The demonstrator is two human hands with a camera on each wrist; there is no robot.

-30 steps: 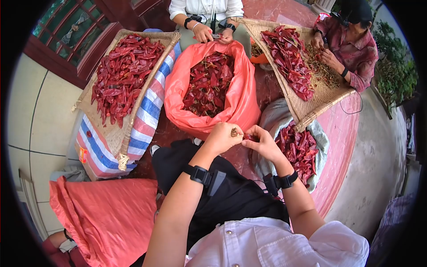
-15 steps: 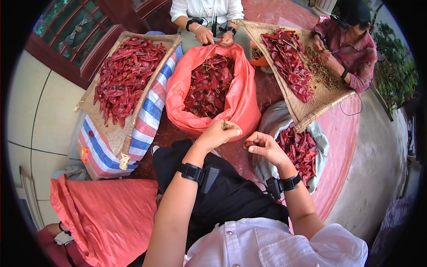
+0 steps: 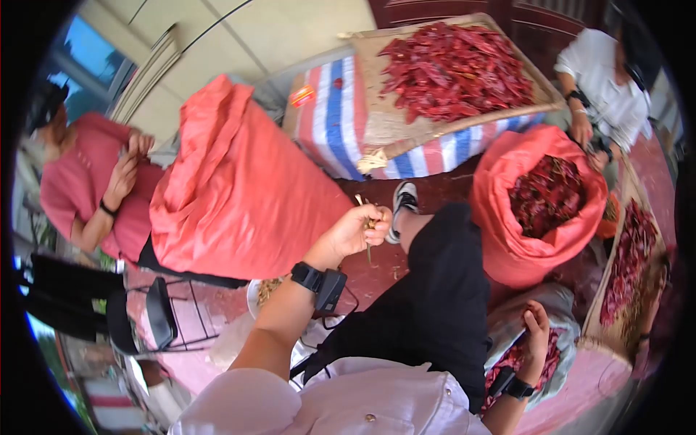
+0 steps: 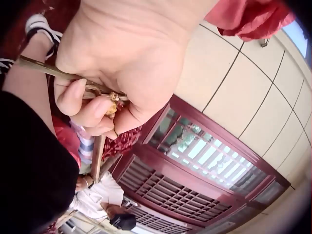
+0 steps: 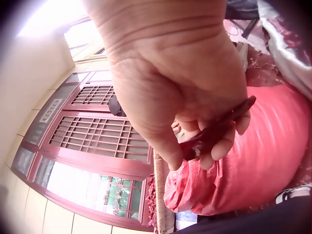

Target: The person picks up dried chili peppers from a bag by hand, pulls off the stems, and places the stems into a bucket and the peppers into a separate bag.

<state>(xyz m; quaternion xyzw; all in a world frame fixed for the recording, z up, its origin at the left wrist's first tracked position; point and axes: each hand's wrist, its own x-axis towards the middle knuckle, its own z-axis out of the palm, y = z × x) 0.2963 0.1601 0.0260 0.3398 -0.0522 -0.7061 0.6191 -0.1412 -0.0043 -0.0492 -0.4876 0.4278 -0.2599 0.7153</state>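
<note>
My left hand (image 3: 355,230) is out in front, fingers curled round several dried chili stems (image 4: 51,71). In the left wrist view one long stem sticks out past the fingers, and yellowish bits show by the thumb. The right hand (image 3: 537,335) is over the grey sack (image 3: 568,299) of red chilies, at the lower right of the head view. Seen from the right wrist, this hand (image 5: 180,92) pinches a dark red dried chili (image 5: 209,136) between thumb and fingers.
A large red sack (image 3: 239,188) stands left of my left hand. Beneath that forearm is a white bowl (image 3: 252,297) with stem pieces. An open red sack (image 3: 500,181) of chilies and a woven tray (image 3: 391,127) heaped with chilies stand ahead. People sit around.
The head view has swung left, bringing in the bowl and a person in red. The hands have moved far apart, the left toward the red sack side, still with its stems.
</note>
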